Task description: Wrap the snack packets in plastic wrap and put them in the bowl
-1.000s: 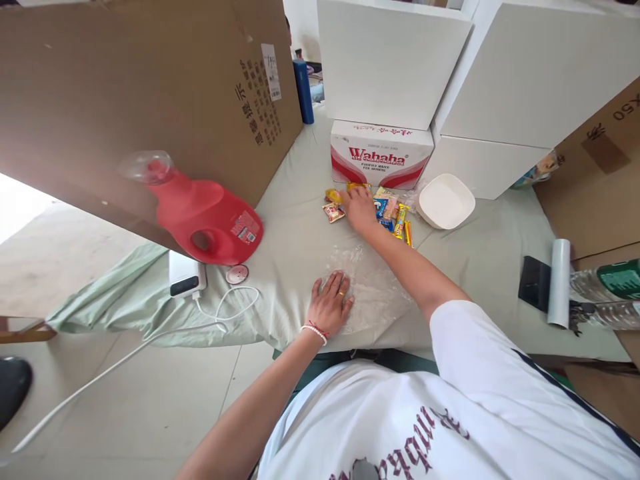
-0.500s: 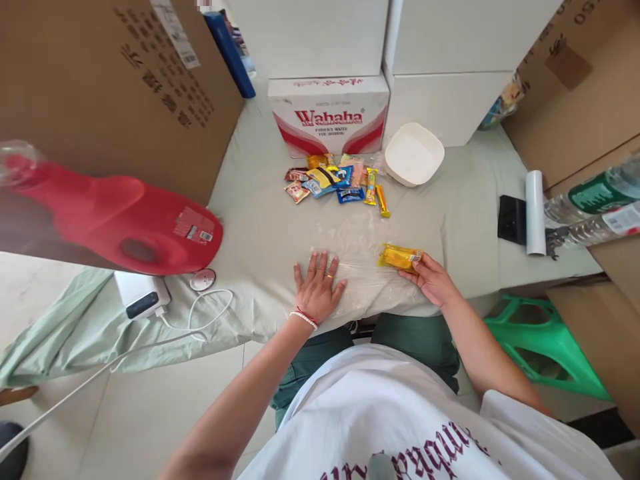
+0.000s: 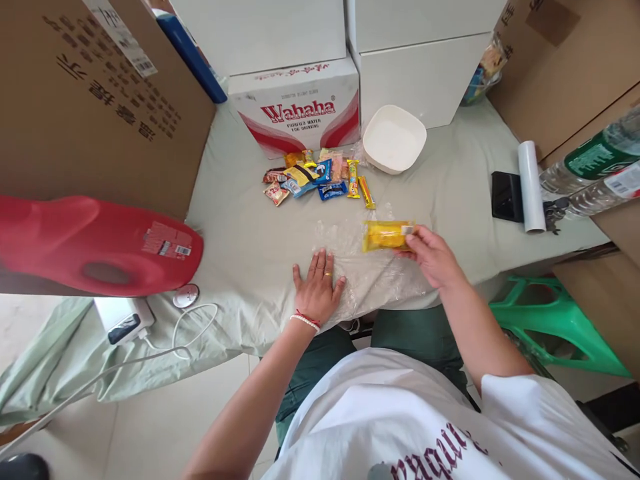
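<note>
In the head view, my right hand pinches the right end of a yellow wrapped snack, holding it above the clear plastic film. My left hand lies flat, fingers spread, at the left edge of that film. The film is crinkled and spread on the cloth-covered table. Farther back, several small wrapped snacks are heaped together, among them a blue packet, a thin yellow stick packet and a small red-and-cream packet. A white bowl stands right of the heap.
Behind the snacks stands a Wahaha carton. On the left are a red jug, a power bank and its white cable. To the right lie a white roll, a black box and plastic bottles; a green stool is below.
My right hand has lifted the yellow snack a little away from me. My left hand stays flat in place. The camera view has shifted to the right.
</note>
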`<act>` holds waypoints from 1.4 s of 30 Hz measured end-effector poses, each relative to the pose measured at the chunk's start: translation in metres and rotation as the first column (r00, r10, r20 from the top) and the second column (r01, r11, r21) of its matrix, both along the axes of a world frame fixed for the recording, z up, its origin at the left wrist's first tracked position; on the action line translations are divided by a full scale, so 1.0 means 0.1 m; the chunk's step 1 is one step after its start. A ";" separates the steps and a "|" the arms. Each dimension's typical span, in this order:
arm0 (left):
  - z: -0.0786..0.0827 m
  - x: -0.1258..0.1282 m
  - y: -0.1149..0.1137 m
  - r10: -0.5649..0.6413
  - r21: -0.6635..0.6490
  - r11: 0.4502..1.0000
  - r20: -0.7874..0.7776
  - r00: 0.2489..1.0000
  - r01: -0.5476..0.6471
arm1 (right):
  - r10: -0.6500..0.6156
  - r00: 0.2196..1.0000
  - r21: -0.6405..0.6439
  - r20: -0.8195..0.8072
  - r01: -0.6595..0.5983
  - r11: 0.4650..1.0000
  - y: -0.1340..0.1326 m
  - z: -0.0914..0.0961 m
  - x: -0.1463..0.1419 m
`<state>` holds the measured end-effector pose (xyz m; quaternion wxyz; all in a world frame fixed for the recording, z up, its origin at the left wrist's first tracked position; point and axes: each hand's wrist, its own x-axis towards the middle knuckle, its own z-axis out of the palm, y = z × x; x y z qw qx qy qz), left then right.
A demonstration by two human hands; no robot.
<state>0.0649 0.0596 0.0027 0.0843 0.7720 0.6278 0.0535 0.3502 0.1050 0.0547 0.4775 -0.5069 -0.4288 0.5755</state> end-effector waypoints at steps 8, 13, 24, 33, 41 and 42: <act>0.02 0.03 -0.03 0.028 -0.001 1.000 -0.038 0.999 -0.028 | 0.005 0.453 0.130 0.891 -0.267 0.955 0.12 -0.02 -0.42; 0.06 -0.01 -0.02 0.018 -0.027 0.999 -0.056 0.998 -0.020 | 0.202 0.286 0.001 0.937 -0.579 0.815 0.22 -0.04 -0.39; 0.01 -0.14 -0.12 0.025 -0.016 1.000 0.043 0.999 -0.024 | -0.051 0.524 0.280 0.850 -0.368 0.887 0.18 0.05 0.05; 0.13 -0.35 -0.32 -0.071 0.190 0.981 0.173 0.982 0.038 | 0.197 0.256 0.009 0.947 -0.630 0.777 -0.18 -0.02 -0.53; 0.10 -0.67 -0.62 -0.357 0.000 0.933 0.143 0.923 0.361 | 0.018 0.447 0.324 0.894 -0.675 0.663 -0.84 -0.36 0.25; 0.10 -0.68 -0.59 -0.358 -0.015 0.932 0.134 0.924 0.363 | 0.005 0.451 0.333 0.892 -0.665 0.669 -0.85 -0.40 0.30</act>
